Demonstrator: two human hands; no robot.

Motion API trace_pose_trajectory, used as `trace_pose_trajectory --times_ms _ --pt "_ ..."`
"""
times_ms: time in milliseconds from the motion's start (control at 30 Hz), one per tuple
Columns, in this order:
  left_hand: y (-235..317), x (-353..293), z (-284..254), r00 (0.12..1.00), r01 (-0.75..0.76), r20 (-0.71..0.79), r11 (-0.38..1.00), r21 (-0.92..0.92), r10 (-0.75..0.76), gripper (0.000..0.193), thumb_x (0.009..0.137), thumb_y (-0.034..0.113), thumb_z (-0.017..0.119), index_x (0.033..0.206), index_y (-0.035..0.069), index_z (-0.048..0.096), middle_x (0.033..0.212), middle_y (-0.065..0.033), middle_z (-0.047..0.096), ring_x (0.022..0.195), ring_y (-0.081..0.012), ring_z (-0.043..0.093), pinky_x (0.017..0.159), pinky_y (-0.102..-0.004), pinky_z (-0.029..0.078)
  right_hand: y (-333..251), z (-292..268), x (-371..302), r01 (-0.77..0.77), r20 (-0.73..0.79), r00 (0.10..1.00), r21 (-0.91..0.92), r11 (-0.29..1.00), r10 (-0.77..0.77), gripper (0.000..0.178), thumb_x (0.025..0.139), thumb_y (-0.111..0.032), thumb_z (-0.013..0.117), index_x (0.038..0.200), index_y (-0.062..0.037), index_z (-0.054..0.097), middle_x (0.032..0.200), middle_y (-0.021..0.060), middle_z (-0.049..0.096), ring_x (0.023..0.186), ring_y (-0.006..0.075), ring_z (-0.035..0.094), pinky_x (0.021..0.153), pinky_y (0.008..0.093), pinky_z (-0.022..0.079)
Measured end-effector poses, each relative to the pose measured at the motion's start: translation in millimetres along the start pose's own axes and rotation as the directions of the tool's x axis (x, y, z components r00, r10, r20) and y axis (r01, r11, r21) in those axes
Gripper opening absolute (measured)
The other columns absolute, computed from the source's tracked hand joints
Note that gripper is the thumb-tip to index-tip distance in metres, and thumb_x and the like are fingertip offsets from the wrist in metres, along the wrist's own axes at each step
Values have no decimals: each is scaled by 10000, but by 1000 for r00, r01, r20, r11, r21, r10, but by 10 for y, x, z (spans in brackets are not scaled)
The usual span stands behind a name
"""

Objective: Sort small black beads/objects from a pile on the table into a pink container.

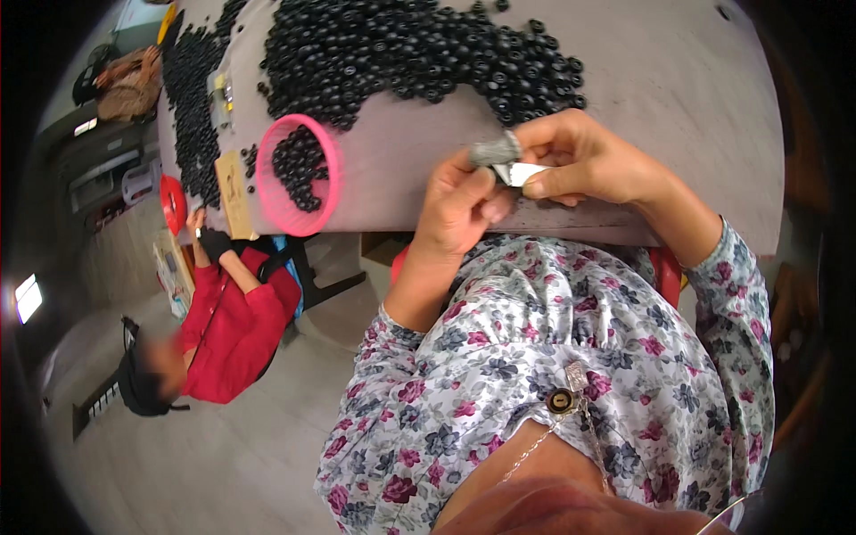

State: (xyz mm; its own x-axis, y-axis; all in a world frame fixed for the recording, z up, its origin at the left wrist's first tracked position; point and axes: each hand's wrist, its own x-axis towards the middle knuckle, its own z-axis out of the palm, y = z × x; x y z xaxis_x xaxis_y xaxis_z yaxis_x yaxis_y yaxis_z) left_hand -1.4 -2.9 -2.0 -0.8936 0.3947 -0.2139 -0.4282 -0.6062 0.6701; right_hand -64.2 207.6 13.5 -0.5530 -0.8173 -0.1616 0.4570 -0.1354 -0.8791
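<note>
Over the near edge of the table, my two hands are close together. My right hand pinches a flat white blade-like piece between thumb and fingers. A grey wrap sits at the end of its index finger, or so it appears. My left hand is closed at the tip of the white piece, its thumb and fingers pressed together. What it holds is too small and too covered to name. Beyond my hands lies a broad pile of small black ring-like parts.
A pink round basket with more black parts stands left of my hands. Past it are a cardboard piece, a red bowl and another black heap. A co-worker in a red top sits at the table's left side.
</note>
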Motion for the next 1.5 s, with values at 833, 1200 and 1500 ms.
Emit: trace_pose_trajectory --times_ms 833,1200,1500 --pt "-15 74 237 947 -38 -21 177 984 321 232 796 102 752 812 1 544 777 -105 554 607 -215 587 548 -340 463 13 -27 39 268 -342 910 59 961 -233 305 897 -117 670 1167 16 619 750 -27 602 516 8 468 420 171 315" --pt "-32 88 287 958 -88 96 -42 995 271 206 776 82 744 841 0 567 785 -101 577 661 -259 599 585 -350 476 5 -14 27 227 -269 938 6 974 -217 268 914 -129 655 1145 6 635 756 -37 599 527 -7 446 424 165 305" --pt "245 -26 188 968 1 -206 820 573 143 191 908 57 625 1084 -13 599 927 -99 692 643 -122 634 582 -225 510 -63 23 -33 158 -128 978 -75 985 -166 329 913 -129 657 1213 -2 611 812 -36 616 569 2 460 477 170 341"
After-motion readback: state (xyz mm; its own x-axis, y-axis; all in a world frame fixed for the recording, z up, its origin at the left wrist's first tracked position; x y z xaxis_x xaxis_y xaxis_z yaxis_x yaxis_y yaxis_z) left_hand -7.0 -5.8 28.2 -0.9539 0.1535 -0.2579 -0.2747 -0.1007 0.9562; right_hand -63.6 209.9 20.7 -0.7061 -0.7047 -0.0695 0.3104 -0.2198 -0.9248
